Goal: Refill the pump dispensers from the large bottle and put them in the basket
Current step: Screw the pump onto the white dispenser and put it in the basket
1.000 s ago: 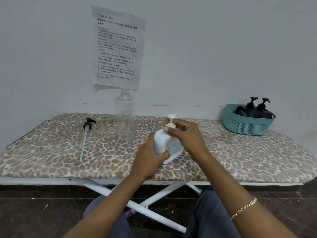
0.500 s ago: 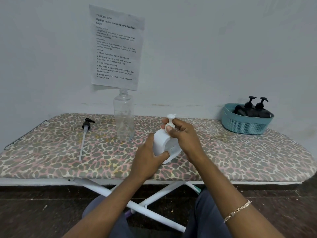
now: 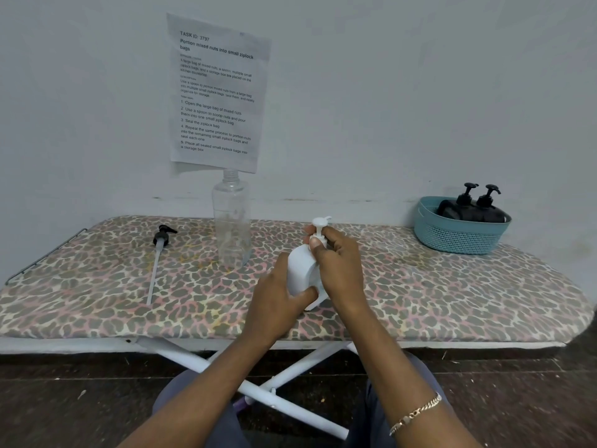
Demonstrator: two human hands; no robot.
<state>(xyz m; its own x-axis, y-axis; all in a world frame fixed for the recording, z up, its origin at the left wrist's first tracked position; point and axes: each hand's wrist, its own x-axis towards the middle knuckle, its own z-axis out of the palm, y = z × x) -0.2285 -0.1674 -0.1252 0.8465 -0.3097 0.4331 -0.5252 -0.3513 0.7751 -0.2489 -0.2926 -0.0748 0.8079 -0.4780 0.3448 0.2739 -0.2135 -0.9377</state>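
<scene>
While the left hand (image 3: 274, 305) wraps around the lower body of the white pump dispenser (image 3: 302, 273), the right hand (image 3: 339, 270) closes its grip on the dispenser's neck, thumb and fingertips pinched just under the white pump head (image 3: 320, 223). The dispenser is tilted, its top leaning away from the person, and it sits over the front middle of the bench (image 3: 452, 305), which is covered in a leopard-print cloth; whether its base touches the cloth cannot be told, as the hands hide it. Both hands are firmly clasped on this 1 dispenser, the left from the near side and the right from the far side and top.

Behind the hands and a little to the left stands the large clear bottle (image 3: 232, 221), upright, uncapped and looking nearly empty. Further left a black pump head with its long dip tube (image 3: 156, 257) lies flat on the cloth, well apart from the bottle, the tube pointing toward the person.

At the far right end of the bench sits the teal basket (image 3: 458, 237), close to the wall. Inside it are 2 black pump dispensers (image 3: 475, 211), side by side, their pump heads standing above the rim.

A printed sheet of paper (image 3: 219, 92) hangs on the wall above the clear bottle. A gold chain bracelet (image 3: 416, 413) circles the right wrist, and the bench's white crossed legs (image 3: 258, 391) show beneath its front edge.
</scene>
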